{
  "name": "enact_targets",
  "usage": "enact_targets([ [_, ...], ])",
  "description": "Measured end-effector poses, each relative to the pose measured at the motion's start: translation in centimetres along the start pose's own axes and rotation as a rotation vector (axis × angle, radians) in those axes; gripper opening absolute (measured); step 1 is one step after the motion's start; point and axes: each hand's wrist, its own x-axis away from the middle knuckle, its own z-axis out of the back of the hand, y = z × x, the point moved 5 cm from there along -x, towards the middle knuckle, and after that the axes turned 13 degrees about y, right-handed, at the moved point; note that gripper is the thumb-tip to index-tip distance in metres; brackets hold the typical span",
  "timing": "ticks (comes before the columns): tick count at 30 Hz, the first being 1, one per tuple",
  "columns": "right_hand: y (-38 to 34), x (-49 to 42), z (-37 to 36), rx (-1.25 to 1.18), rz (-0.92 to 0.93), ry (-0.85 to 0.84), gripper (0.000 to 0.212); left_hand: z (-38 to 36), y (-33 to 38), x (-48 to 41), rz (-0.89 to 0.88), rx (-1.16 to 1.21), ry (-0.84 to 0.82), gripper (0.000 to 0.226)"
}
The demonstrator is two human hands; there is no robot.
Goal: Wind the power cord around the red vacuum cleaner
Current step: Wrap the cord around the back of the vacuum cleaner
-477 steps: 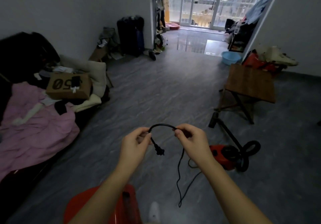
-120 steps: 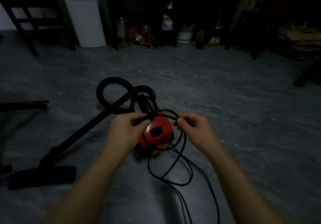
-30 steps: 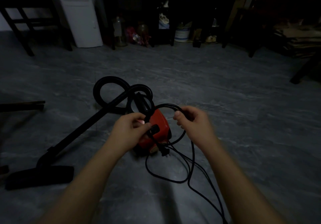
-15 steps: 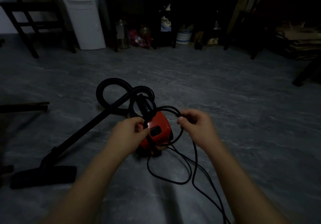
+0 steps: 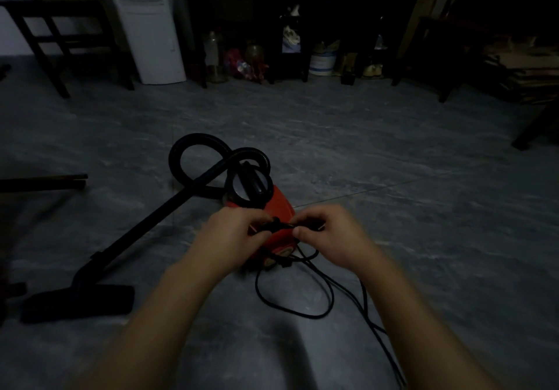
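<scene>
The red vacuum cleaner [image 5: 279, 205] stands on the grey floor in the middle of the view, partly hidden behind my hands. My left hand [image 5: 233, 235] and my right hand [image 5: 328, 235] are close together just above its near end, both pinching a short stretch of the black power cord [image 5: 302, 314] between them. The slack cord lies in a loop on the floor in front of the vacuum and trails off to the lower right. The black hose [image 5: 196, 153] curls behind the vacuum.
The vacuum's black wand and floor nozzle [image 5: 78, 302] lie across the floor to the left. A dark wooden chair [image 5: 60, 32], a white appliance [image 5: 148, 26], bottles and dark furniture line the far wall. A stack of boards [image 5: 526, 68] sits at the right.
My hands have come closer together over the vacuum's near end, closing the arc of cord that stood between them. The cord loop on the floor has shifted a little.
</scene>
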Motion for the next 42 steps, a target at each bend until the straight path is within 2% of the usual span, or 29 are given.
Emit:
enact_targets([
  [5,-0.3,-0.2,0.1,-0.184,-0.038,0.034,0.013,-0.3,-0.1,0.0,0.008,0.058,-0.058,0.024],
  [10,0.1,-0.7,0.1,-0.263,-0.059,0.079,0.013,-0.6,-0.1,-0.2,0.04,0.098,-0.056,0.021],
  [13,0.6,-0.9,0.4,-0.244,-0.051,0.106,0.01,-0.7,-0.3,-0.4,0.06,0.087,-0.047,0.02],
  [17,0.9,-1.0,1.6,-0.178,0.012,0.184,0.018,-0.6,-1.3,-1.0,0.159,0.147,0.026,0.013],
  [20,1.6,-1.1,2.2,-0.195,-0.004,0.237,0.027,-0.5,-2.0,-1.5,0.262,0.263,0.08,0.012],
  [24,2.3,-1.4,2.8,-0.24,-0.039,0.292,0.025,-0.2,-2.7,-1.6,0.453,0.528,0.128,0.006],
  [26,2.2,-1.4,3.1,-0.264,-0.016,0.305,0.032,-0.2,-2.7,-1.6,0.518,0.648,0.15,0.006],
  [29,2.3,-1.4,3.0,-0.27,-0.012,0.322,0.028,-0.4,-2.4,-1.4,0.577,0.765,0.169,0.009],
  [33,3.0,-1.6,2.6,-0.245,-0.069,0.356,0.017,-1.1,-2.1,-1.2,0.568,0.747,0.137,0.006],
  [37,3.2,-1.7,2.5,-0.162,-0.085,0.314,0.015,-1.3,-2.3,-1.1,0.474,0.595,0.077,0.006],
  [42,2.6,-1.6,2.5,-0.026,-0.007,0.257,0.016,-1.1,-2.6,-1.0,0.372,0.512,0.01,0.02],
])
